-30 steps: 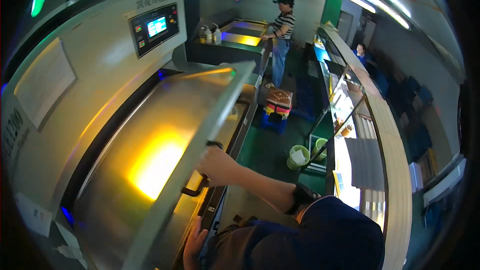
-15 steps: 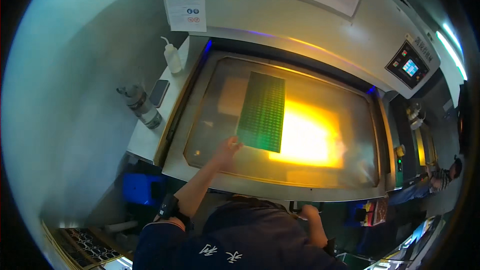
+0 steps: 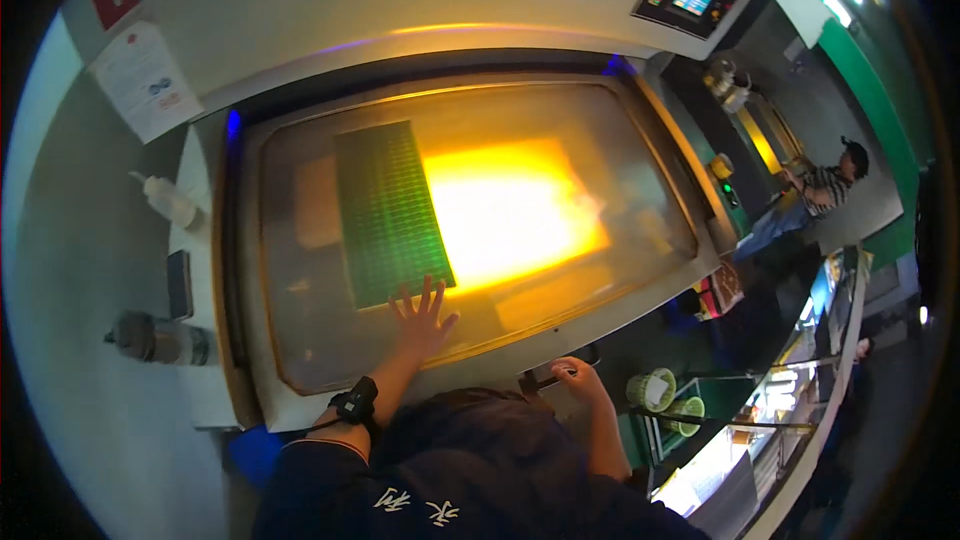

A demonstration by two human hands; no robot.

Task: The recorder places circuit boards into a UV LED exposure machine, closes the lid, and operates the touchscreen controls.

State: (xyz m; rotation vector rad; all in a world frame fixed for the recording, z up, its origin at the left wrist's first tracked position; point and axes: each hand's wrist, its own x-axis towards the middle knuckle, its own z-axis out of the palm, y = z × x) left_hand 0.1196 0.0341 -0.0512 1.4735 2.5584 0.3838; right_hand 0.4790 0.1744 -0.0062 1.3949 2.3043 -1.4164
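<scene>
A green circuit board panel (image 3: 392, 210) with rows of fine pattern lies on the left half of the exposure machine's framed bed (image 3: 300, 330). My left hand (image 3: 422, 328) is open, fingers spread, with its fingertips at the panel's near edge. Whether they press on it or hover just above cannot be made out. My right hand (image 3: 578, 377) is low at the front of the machine, its fingers closed round a dark handle (image 3: 540, 381). Bright yellow light glares on the bed just right of the panel.
On the left ledge are a white squeeze bottle (image 3: 168, 202), a phone (image 3: 179, 285) and a clear bottle with a grey top (image 3: 160, 338). The machine's hood (image 3: 400, 0) overhangs the back. At right another person (image 3: 820, 190) stands by a bench; green baskets (image 3: 652, 390) sit lower right.
My left hand has opened from a pinch at the panel's near left corner and spread along its near edge. My view has turned right. My right hand has come nearer the handle.
</scene>
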